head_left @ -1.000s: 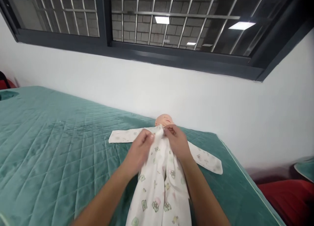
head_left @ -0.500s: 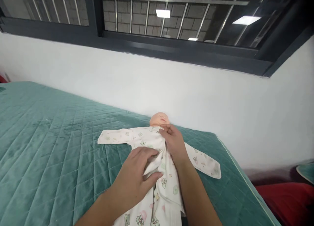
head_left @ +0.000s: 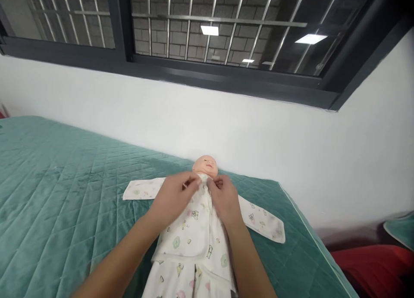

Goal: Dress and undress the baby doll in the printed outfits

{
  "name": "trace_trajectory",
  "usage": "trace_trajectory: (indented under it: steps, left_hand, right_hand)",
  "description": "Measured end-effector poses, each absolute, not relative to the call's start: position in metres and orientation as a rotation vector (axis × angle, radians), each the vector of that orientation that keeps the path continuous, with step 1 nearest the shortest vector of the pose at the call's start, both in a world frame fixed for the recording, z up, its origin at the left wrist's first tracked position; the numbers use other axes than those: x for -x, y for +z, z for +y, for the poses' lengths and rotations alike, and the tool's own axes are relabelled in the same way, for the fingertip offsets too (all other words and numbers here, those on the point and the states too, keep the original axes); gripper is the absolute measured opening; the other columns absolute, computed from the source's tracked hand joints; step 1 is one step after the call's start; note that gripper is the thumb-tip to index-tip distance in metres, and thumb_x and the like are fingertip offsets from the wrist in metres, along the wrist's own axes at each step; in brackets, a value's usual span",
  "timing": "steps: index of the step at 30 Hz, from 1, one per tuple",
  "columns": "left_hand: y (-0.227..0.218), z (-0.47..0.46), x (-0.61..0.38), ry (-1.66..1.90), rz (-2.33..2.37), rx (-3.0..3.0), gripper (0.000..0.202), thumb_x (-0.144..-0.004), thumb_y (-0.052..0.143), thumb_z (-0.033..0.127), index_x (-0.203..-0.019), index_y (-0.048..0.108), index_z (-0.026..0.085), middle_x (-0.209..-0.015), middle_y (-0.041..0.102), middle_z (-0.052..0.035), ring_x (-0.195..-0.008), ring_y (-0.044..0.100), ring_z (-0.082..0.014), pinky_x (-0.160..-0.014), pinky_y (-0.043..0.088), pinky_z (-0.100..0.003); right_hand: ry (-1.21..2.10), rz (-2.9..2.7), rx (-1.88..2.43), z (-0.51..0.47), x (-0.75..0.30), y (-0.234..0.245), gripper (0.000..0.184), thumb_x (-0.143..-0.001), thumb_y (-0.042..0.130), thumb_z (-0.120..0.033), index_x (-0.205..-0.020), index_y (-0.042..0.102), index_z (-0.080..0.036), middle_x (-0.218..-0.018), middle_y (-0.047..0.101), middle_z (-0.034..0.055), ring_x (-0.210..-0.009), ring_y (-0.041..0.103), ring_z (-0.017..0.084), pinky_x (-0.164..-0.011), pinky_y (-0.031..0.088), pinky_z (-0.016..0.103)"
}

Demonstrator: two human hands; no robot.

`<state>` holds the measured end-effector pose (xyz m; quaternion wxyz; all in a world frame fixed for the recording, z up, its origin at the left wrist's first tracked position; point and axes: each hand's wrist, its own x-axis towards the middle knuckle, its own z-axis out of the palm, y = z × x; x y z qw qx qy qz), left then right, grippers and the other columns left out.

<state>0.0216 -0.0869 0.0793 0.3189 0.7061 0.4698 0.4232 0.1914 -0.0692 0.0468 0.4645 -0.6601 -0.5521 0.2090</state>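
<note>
A baby doll (head_left: 205, 165) lies on its back, its head close to the wall. It wears a white printed baby jacket (head_left: 184, 235) with both sleeves spread out sideways, and matching printed trousers (head_left: 168, 278) below. My left hand (head_left: 176, 194) pinches the jacket's edge just under the doll's chin. Opposite it, my right hand (head_left: 224, 196) pinches the other side of the neckline. The two hands are a small gap apart. The jacket's front panels overlap down the middle. My fingers cover part of the collar.
A green quilted cover (head_left: 80, 194) spreads under the doll, its piped edge (head_left: 310, 227) at the right. Behind stands a white wall (head_left: 129, 112) below a dark-framed, barred window (head_left: 207, 73). A red chair or stool (head_left: 375, 268) is at lower right.
My left hand has moved up from the jacket's middle to the neckline. The front panel now lies flat across the doll's belly. My right hand stays near the collar.
</note>
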Motion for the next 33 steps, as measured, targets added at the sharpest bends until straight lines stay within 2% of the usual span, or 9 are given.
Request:
trace_trajectory:
  steps: [3,7,11,15,18,23,28,33]
  left_hand:
    - [0.079,-0.042,-0.039,1.004,1.333,-1.809,0.023,-0.088,0.052,0.031,-0.088,0.071,0.019,-0.086,0.072,-0.0023,-0.078,0.063,-0.0177,-0.069,0.043,-0.027]
    - [0.066,-0.015,-0.051,0.820,1.400,-1.917,0.022,-0.084,0.054,0.026,-0.086,0.073,0.016,-0.090,0.074,-0.0078,-0.084,0.064,-0.0212,-0.073,0.043,-0.029]
    - [0.056,-0.015,-0.050,0.876,1.288,-1.923,0.018,-0.084,0.055,0.025,-0.083,0.072,0.018,-0.091,0.074,-0.0045,-0.085,0.064,-0.0196,-0.075,0.042,-0.028]
    - [0.053,-0.018,-0.048,0.897,1.276,-1.894,0.017,-0.083,0.054,0.025,-0.071,0.064,0.019,-0.077,0.070,-0.0007,-0.072,0.060,-0.0168,-0.065,0.040,-0.026]
    - [0.051,-0.018,-0.049,0.960,1.301,-1.905,0.016,-0.085,0.053,0.024,-0.072,0.061,0.019,-0.074,0.068,-0.0001,-0.068,0.058,-0.0160,-0.062,0.038,-0.026]
    - [0.048,-0.022,-0.055,1.067,1.268,-1.804,0.017,-0.088,0.050,0.027,-0.082,0.064,0.019,-0.073,0.066,-0.0001,-0.066,0.057,-0.0149,-0.062,0.039,-0.026]
    - [0.047,-0.021,-0.057,1.071,1.250,-1.744,0.015,-0.086,0.052,0.026,-0.080,0.065,0.019,-0.076,0.068,-0.0003,-0.069,0.058,-0.0150,-0.066,0.040,-0.027]
    - [0.047,-0.019,-0.055,1.042,1.230,-1.760,0.013,-0.083,0.052,0.021,-0.078,0.064,0.019,-0.084,0.071,-0.0009,-0.078,0.061,-0.0161,-0.072,0.042,-0.027]
  right_hand:
    - [0.458,-1.466,1.725,-0.071,-0.189,0.048,0.031,-0.079,0.058,-0.051,-0.081,0.054,-0.021,-0.086,0.066,0.0062,-0.080,0.059,0.023,-0.069,0.041,0.032]
    - [0.452,-1.489,1.811,-0.070,-0.184,0.048,0.028,-0.081,0.056,-0.049,-0.079,0.051,-0.022,-0.082,0.065,0.0056,-0.076,0.058,0.022,-0.065,0.039,0.031]
    - [0.428,-1.485,1.873,-0.065,-0.180,0.047,0.018,-0.082,0.052,-0.039,-0.079,0.052,-0.022,-0.078,0.065,0.0046,-0.072,0.057,0.021,-0.062,0.036,0.029]
    - [0.478,-1.447,1.844,-0.061,-0.184,0.047,0.014,-0.082,0.050,-0.034,-0.075,0.055,-0.022,-0.074,0.065,0.0021,-0.069,0.056,0.019,-0.061,0.036,0.028]
    - [0.579,-1.421,1.772,-0.059,-0.194,0.047,0.015,-0.079,0.052,-0.032,-0.074,0.060,-0.021,-0.073,0.066,0.0008,-0.070,0.056,0.018,-0.063,0.038,0.028]
    - [0.861,-1.302,1.564,-0.055,-0.202,0.047,0.020,-0.076,0.059,-0.036,-0.077,0.069,-0.018,-0.067,0.064,-0.0010,-0.061,0.052,0.014,-0.060,0.038,0.026]
    - [0.857,-1.174,1.404,-0.052,-0.193,0.041,0.026,-0.075,0.065,-0.038,-0.089,0.074,-0.018,-0.083,0.072,0.0025,-0.078,0.062,0.018,-0.070,0.045,0.027]
    - [0.891,-1.224,1.387,-0.050,-0.197,0.036,0.029,-0.075,0.066,-0.040,-0.092,0.075,-0.018,-0.085,0.073,0.0038,-0.077,0.062,0.019,-0.067,0.046,0.027]
